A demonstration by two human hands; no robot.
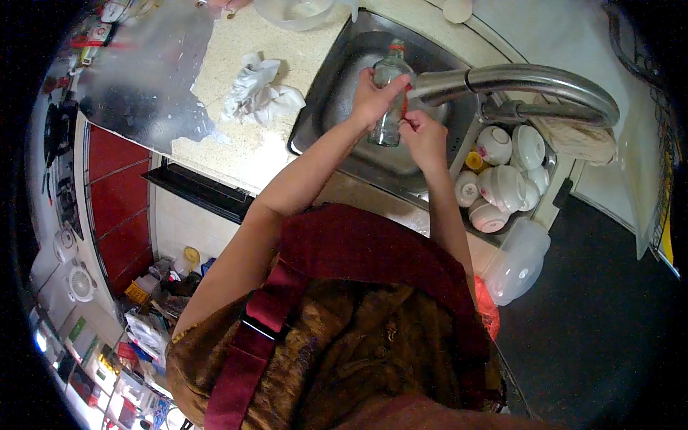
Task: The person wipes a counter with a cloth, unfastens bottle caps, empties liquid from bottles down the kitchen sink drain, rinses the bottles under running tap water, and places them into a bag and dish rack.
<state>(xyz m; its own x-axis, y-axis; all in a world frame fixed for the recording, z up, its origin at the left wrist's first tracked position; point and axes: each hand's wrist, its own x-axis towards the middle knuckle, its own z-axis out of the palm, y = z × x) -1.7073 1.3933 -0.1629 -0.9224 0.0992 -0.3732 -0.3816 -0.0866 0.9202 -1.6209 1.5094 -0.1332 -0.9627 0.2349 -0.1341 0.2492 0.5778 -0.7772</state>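
Note:
Over the metal sink (344,68), my left hand (376,99) is wrapped round a clear glass bottle (388,132) with a red ring at its neck. The bottle's neck points away from me. My right hand (424,135) is closed in a pinch at the bottle's right side, by a thin red strip (405,104) that runs along the glass. Whether the fingers grip that strip or something else is too small to tell. The steel faucet (494,77) reaches in from the right, its end close to the bottle.
White bowls (502,188) are piled in a rack right of the sink, with a clear plastic container (517,261) nearer me. A crumpled white cloth (256,92) lies on the left counter (215,154). A translucent bowl (295,11) stands at the sink's far left.

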